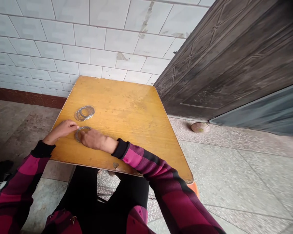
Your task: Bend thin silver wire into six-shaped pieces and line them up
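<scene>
Two piles of thin metal wire rings lie on the left part of a small wooden table point(127, 107). The far pile point(84, 112) lies loose, untouched. The near pile point(81, 131) sits between my hands. My left hand point(62, 128) rests at the table's left edge, its fingers curled with the fingertips against the near rings. My right hand point(94, 139) lies knuckles-up over the right side of that pile, fingers bent down onto it and hidden from view. Both sleeves are pink-and-black plaid.
A white tiled wall point(88, 39) stands behind the table. A dark carved wooden door point(229, 58) runs along the right. A small round stone-like object point(199, 127) lies on the tiled floor by the door. My dark-trousered legs are under the table's near edge.
</scene>
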### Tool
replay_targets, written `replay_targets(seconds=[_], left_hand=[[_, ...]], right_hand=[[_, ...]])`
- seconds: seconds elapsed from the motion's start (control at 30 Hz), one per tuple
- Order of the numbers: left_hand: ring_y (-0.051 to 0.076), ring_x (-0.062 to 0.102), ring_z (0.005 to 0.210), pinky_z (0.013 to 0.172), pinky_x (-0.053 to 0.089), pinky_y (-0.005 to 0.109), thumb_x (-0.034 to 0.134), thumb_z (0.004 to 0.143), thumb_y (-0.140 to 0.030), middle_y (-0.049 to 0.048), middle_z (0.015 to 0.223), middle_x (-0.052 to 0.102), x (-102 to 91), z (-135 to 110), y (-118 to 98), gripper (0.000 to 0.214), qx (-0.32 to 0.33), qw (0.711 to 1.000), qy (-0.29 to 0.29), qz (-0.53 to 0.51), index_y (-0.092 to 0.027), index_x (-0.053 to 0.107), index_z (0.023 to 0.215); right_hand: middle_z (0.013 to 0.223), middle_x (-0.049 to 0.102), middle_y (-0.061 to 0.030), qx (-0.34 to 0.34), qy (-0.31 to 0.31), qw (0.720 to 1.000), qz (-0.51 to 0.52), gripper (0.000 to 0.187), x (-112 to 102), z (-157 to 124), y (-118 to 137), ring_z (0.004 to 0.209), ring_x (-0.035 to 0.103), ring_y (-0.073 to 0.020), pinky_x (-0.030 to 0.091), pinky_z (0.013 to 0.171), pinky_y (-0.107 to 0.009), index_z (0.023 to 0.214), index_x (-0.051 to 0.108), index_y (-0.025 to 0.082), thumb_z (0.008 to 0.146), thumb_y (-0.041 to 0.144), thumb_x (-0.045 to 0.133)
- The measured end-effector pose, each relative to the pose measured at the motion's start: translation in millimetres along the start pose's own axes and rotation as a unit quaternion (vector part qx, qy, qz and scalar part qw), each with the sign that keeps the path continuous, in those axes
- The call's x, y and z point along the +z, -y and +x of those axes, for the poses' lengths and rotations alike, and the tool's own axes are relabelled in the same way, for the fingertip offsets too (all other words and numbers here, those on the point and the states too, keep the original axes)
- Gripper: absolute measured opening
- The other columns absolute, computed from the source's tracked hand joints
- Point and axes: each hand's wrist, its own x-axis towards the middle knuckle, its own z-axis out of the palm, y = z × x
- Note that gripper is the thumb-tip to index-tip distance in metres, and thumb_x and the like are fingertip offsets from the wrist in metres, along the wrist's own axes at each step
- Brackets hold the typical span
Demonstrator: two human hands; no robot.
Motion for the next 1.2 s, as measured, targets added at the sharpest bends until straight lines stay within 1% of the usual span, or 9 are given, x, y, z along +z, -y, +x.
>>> replay_targets(seconds=[0.13,0.23,0.43,0.53,0.63,0.77,0.9,1.0,1.2], left_hand=[[0.023,0.065,0.075,0.064,0.051,0.03,0.067,0.067,-0.053,0.0049,0.079,0.072,3.7,-5,0,0.04,-0.009,0.997,0.03,-0.068,-0.017,0.072,0.084],[0.024,0.066,0.084,0.071,0.053,0.032,0.068,0.069,-0.055,0.0069,0.091,0.072,4.3,-9,0,0.046,-0.029,0.989,0.005,-0.142,-0.017,0.071,0.094],[0.021,0.065,0.092,0.077,0.054,0.032,0.072,0.068,-0.054,0.0082,0.099,0.066,-6.1,-1,1,0.043,-0.057,0.919,-0.176,-0.349,-0.017,0.065,0.088],[0.018,0.064,0.09,0.082,0.053,0.032,0.069,0.071,-0.051,0.0059,0.094,0.065,-7.5,13,6,0.037,-0.046,0.88,-0.265,-0.391,-0.018,0.062,0.085],[0.019,0.064,0.091,0.084,0.052,0.033,0.066,0.071,-0.044,0.0054,0.092,0.066,-1.1,28,16,0.03,-0.062,0.9,-0.283,-0.327,-0.018,0.062,0.084],[0.024,0.065,0.091,0.086,0.05,0.036,0.067,0.066,-0.037,0.0076,0.091,0.069,7.6,38,31,0.028,-0.083,0.951,-0.245,-0.171,-0.017,0.065,0.086],[0.022,0.065,0.084,0.081,0.049,0.033,0.064,0.069,-0.033,0.0121,0.103,0.07,3.1,44,33,0.027,-0.066,0.969,-0.237,0.013,-0.015,0.068,0.088],[0.022,0.065,0.08,0.075,0.046,0.03,0.062,0.071,-0.031,0.0101,0.091,0.073,-4.4,50,25,0.017,-0.062,0.97,-0.206,0.115,-0.017,0.069,0.076],[0.024,0.065,0.072,0.064,0.041,0.029,0.058,0.063,-0.024,0.0064,0.064,0.07,-11.9,57,13,0.01,-0.087,0.971,-0.162,0.15,-0.02,0.067,0.06]], right_hand=[[0.089,0.073,-0.0102,-0.008,-0.001,0.999,0.043,0.021,-1,-9,-22,0.072,0.068,-0.0207,0.046,0.059,-0.029,0.108,0.063,0.015,0.095,0.019,0.047],[0.09,0.073,-0.0095,0.022,-0.024,0.996,0.088,0.023,-5,-15,-36,0.074,0.067,-0.0205,0.043,0.06,-0.028,0.11,0.061,0.016,0.088,0.02,0.056],[0.103,0.07,-0.0125,0.111,-0.135,0.976,0.132,0.031,-22,3,-45,0.084,0.064,-0.0222,0.044,0.07,-0.031,0.12,0.057,0.015,0.091,0.016,0.044],[0.117,0.066,-0.0148,0.116,-0.138,0.976,0.125,0.037,-21,29,-45,0.091,0.063,-0.0224,0.045,0.078,-0.033,0.126,0.056,0.017,0.097,0.012,0.034],[0.119,0.064,-0.0178,0.132,-0.07,0.984,0.101,0.036,-12,50,-47,0.093,0.063,-0.0222,0.047,0.078,-0.034,0.119,0.061,0.011,0.097,0.009,0.032],[0.128,0.057,-0.0193,0.136,-0.067,0.984,0.092,0.036,1,48,-54,0.088,0.064,-0.0206,0.05,0.074,-0.034,0.112,0.064,0.009,0.1,0.014,0.03],[0.138,0.051,-0.0159,0.116,-0.12,0.983,0.077,0.034,10,23,-63,0.099,0.063,-0.0214,0.053,0.076,-0.031,0.122,0.058,0.013,0.101,0.014,0.032],[0.142,0.048,-0.0142,0.115,-0.158,0.977,0.085,0.032,19,-4,-68,0.108,0.061,-0.0213,0.053,0.082,-0.031,0.123,0.058,0.015,0.101,0.015,0.035],[0.141,0.05,-0.0165,0.134,-0.151,0.97,0.131,0.025,41,-61,-74,0.105,0.064,-0.0212,0.054,0.084,-0.032,0.113,0.063,0.013,0.096,0.016,0.046]])
